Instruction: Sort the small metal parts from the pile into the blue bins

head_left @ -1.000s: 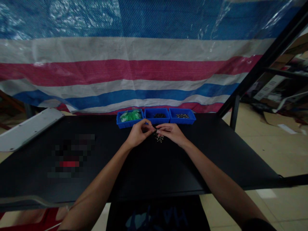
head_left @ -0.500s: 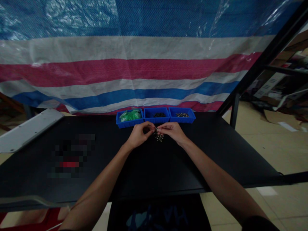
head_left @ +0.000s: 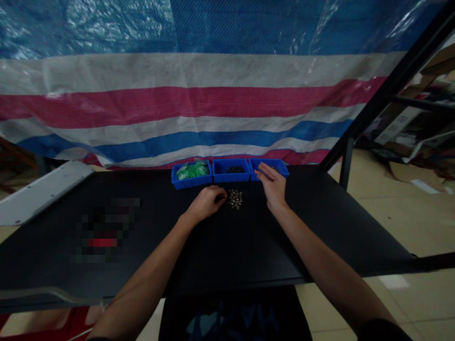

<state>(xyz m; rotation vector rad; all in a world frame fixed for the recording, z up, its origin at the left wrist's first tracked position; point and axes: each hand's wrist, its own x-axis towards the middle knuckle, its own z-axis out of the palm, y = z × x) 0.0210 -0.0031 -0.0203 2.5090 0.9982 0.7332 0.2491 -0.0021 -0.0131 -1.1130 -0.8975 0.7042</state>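
Note:
Small shiny metal screw-like pieces point(head_left: 235, 199) lie in a loose pile on the black table, too small to identify exactly. Just left of the pile, my left hand point(head_left: 207, 202) rests low with thumb and index finger curled together; whatever they hold, if anything, is hidden. My right hand point(head_left: 273, 185) is raised at the front of the right blue bin point(head_left: 272, 177), its fingers stretched out and apart. That hand covers much of the bin and the small metal parts in it.
A middle blue bin point(head_left: 231, 177) holds small dark parts. Green plastic bags point(head_left: 193, 170) fill the left blue bin point(head_left: 192, 182). A white panel point(head_left: 46, 192) lies at the table's left end. Behind hangs a striped tarp point(head_left: 199, 102); a black frame post point(head_left: 377, 104) slants up at right.
My hands were together above the pile and have separated. The right one moved right and up to the right bin, its fingers opening. The left one shifted slightly down.

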